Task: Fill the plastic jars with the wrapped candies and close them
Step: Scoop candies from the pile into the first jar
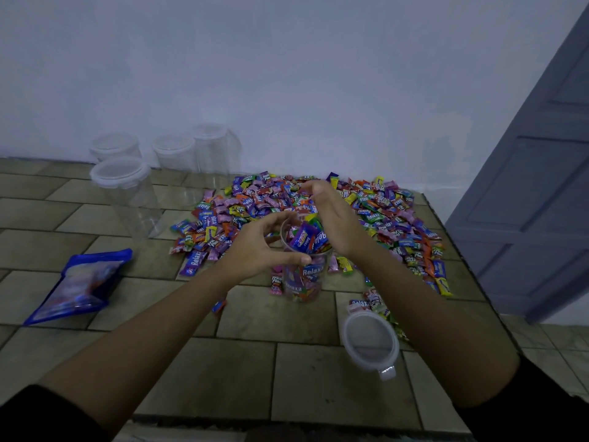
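Hidden / unclear:
- right hand is over the jar mouth, edge-on to camera. Fingertips curl down on the far side and are out of sight, so can't tell if its grip is closed on a candy or apart.
- Jar rim is partly covered by both hands. The clear wall is hard to trace; only the candy inside shows its outline.
- Four empty jars at upper left, lids on, see-through and faint against the wall. The back three blur into it.
- Bag at left is blue, lying flat; its print is unreadable.
- Both sleeves are cut off at the bottom corners.

Edges / room:
- Table right edge runs diagonally down the right side, and the candy pile reaches almost to it. Door is beyond that edge.
- Near edge of the table runs along the frame bottom.
- Bare tile lies lower centre and between the bag and the pile.
- Lid lies loose at lower right, just beside the right forearm and near the right edge.

Task item:
- Jar stands upright at frame centre, at the near edge of the pile, open and filled to the rim with mixed wrappers; one purple candy pokes above it.
- left hand grip is clamped on the jar, thumb on the near side and fingers round the far rim.
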